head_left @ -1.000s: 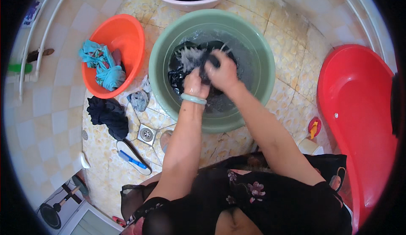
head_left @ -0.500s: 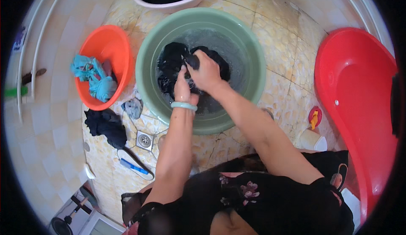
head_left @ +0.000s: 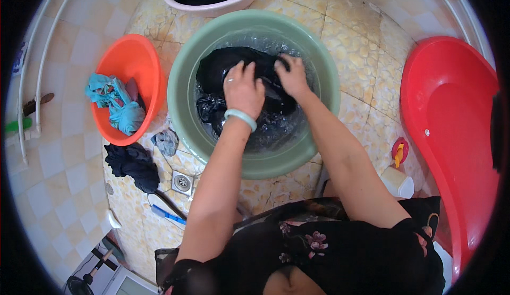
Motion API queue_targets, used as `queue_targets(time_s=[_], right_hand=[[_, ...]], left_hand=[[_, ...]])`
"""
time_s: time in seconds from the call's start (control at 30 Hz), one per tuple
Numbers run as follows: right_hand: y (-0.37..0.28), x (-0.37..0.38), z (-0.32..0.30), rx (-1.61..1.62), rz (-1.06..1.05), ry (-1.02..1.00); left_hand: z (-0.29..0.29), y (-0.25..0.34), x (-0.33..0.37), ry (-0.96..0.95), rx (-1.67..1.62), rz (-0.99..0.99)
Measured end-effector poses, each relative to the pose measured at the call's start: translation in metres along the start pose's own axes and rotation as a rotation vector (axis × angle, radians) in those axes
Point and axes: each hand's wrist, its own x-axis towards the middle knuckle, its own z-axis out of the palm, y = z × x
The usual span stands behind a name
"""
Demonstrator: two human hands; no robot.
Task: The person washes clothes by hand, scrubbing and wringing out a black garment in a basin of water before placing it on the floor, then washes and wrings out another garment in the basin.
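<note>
A wet black garment (head_left: 226,61) lies bunched and half under water in a large green basin (head_left: 178,104). My left hand (head_left: 244,90), with a ring and a pale bangle at the wrist, rests palm down on the garment, its fingers spread. Pressing on the cloth's right part is my right hand (head_left: 293,77), fingers bent and apart; the fingertips are partly lost against the black cloth. Neither hand visibly grips a fold. Ripples and some foam surround the cloth.
An orange basin (head_left: 127,50) holding turquoise clothing (head_left: 126,117) stands left. Dark clothing (head_left: 133,165), a grey cloth (head_left: 166,142), a floor drain (head_left: 182,182) and a blue-handled brush (head_left: 167,214) are below it. A pink basin (head_left: 218,7) is beyond; a red tub (head_left: 451,114) stands right.
Both hands have come apart from a joined hold on bunched black cloth and now lie flat over it. The garment has spread wider in the water.
</note>
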Motion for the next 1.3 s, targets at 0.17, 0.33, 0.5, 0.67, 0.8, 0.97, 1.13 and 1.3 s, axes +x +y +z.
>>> queue_targets(time_s=[0.17, 0.33, 0.5, 0.67, 0.8, 0.97, 1.13, 1.3], right_hand=[[-0.024, -0.020, 0.002, -0.548, -0.294, -0.519], [-0.015, -0.013, 0.003, -0.518, -0.139, -0.493], [-0.017, -0.002, 0.008, -0.483, 0.049, -0.417], [-0.044, 0.017, -0.014, 0.041, 0.196, -0.195], [-0.116, 0.008, -0.048, 0.680, 0.100, -0.129], [-0.171, -0.055, -0.064, 0.478, -0.409, -0.177], [-0.156, -0.120, -0.047, 0.259, -0.635, -0.148], [-0.134, -0.085, -0.010, 0.139, -0.526, -0.082]], left_hand=[[0.028, -0.017, -0.005, -0.587, 0.330, -0.011], [0.056, -0.035, -0.014, -0.825, 0.349, -0.057], [0.076, -0.059, -0.007, -0.875, 0.359, -0.044], [0.034, -0.046, 0.013, -0.452, -0.353, -0.391], [-0.013, 0.002, 0.005, -0.315, -1.425, -1.052], [-0.040, 0.022, -0.007, -0.136, -2.101, -0.969], [-0.036, -0.007, -0.001, -0.347, -2.338, -1.097], [0.000, -0.037, -0.032, -0.227, -2.059, -1.096]])
